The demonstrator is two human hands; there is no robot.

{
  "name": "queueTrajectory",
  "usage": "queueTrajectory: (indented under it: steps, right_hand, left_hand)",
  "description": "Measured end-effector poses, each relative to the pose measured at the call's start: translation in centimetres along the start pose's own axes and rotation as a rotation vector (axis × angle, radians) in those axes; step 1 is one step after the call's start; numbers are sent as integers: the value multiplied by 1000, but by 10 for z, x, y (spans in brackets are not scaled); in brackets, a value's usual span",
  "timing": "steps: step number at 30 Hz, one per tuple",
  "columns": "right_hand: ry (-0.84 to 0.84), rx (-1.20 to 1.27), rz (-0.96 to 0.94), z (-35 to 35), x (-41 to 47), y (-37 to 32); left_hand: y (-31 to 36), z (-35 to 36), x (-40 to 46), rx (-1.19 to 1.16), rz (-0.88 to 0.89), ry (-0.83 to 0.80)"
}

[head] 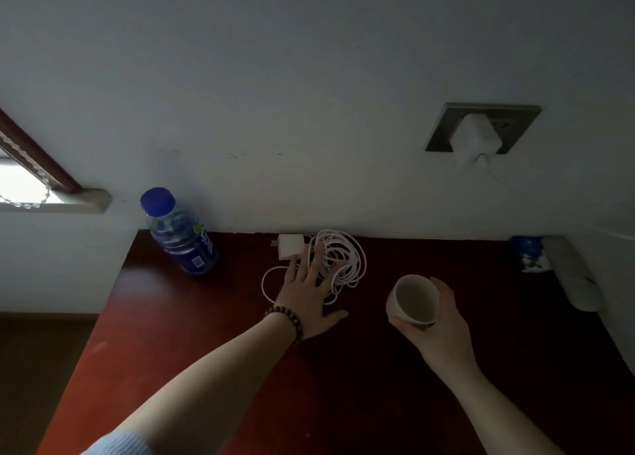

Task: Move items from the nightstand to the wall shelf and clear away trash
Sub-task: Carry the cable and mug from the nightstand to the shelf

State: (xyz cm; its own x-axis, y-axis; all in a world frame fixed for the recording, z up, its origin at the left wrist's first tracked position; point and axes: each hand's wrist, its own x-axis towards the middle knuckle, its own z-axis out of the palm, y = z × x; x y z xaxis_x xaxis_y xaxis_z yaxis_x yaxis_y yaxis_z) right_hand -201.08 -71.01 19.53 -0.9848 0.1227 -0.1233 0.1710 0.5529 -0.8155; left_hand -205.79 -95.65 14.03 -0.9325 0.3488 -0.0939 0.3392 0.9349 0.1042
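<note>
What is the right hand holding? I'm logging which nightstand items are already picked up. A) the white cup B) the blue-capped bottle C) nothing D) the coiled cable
A: the right hand has fingers and thumb curled round the white cup, while the bottle stands untouched and the left hand lies spread on the coiled cable.

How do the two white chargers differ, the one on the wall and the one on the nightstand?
The wall charger is plugged into the socket; the nightstand charger lies loose with its prongs bare. The wall charger's cable trails off right; the nightstand charger's cable is coiled beside it, under the left hand. Both are white blocks.
</note>
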Motion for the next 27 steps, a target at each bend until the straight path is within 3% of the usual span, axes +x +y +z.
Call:
queueTrajectory:
  steps: [5,14,19,24,27]
  right_hand:
    - [10,-11,3,-4,2,3]
    - [47,-70,-21,-26,25,18]
    - [54,-93,-50,-33,51,23]
    - [79,-44,-68,-37,79,25]
    - [111,-35,-46,-45,90,30]
  left_hand:
    - [36,2,33,-30,-23,-1]
    - [24,5,50,19,-211,-23]
    - [36,-13,48,-159,-286,-61]
    - [60,-38,24,-184,-446,187]
    - [85,-42,13,-196,-297,357]
